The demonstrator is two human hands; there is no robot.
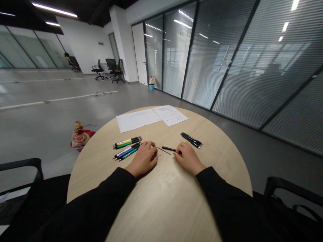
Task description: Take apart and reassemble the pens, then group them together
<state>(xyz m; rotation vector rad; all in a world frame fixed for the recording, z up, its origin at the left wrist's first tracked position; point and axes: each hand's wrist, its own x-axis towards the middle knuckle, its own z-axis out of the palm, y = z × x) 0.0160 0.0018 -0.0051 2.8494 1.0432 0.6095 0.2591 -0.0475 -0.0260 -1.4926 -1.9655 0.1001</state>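
My left hand [145,157] rests on the table beside a loose group of colored pens [127,151], its fingers curled down. A tiny shiny piece shows at its fingertips, too small to name. My right hand [188,157] has its fingers closed round one end of a black pen barrel [168,148], which points left across the gap. In front of that barrel a thin dark pen refill [164,151] lies slantwise between both hands. Several black pens [191,140] lie side by side beyond my right hand. More pens with yellow and green bands [127,142] lie behind the colored group.
Two printed sheets [138,120] lie at the far side of the round wooden table [161,208]. A red and beige bag [80,136] sits on the floor at left. Chair armrests [292,188] flank the table. Glass partitions stand behind.
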